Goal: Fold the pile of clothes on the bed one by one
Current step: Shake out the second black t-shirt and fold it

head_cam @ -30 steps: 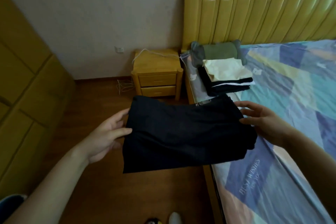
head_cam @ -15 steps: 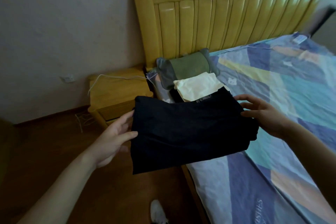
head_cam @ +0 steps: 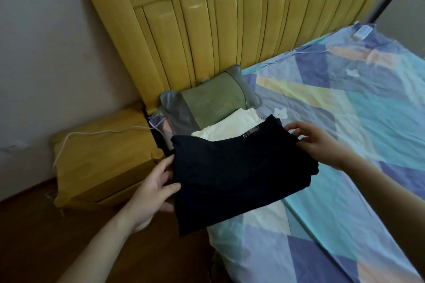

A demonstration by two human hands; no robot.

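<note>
A folded black garment [head_cam: 239,174] is held flat in the air between both hands, over the bed's left edge. My left hand [head_cam: 154,188] grips its left side, thumb on top and fingers beneath. My right hand [head_cam: 319,142] pinches its far right corner. Just behind and partly under the garment lies a stack of folded clothes with a cream piece [head_cam: 232,126] on top; the lower pieces of the stack are hidden. The bed [head_cam: 345,122] carries a sheet of blue, teal and yellow patches.
A green and grey pillow [head_cam: 213,101] leans against the yellow wooden headboard [head_cam: 230,30]. A yellow nightstand [head_cam: 103,156] stands left of the bed with a white cable [head_cam: 92,133] across its top. Dark wooden floor [head_cam: 34,236] lies below.
Both hands have carried the black garment forward and to the right, from over the floor to above the bed's edge, close to the folded stack. The camera has turned towards the headboard.
</note>
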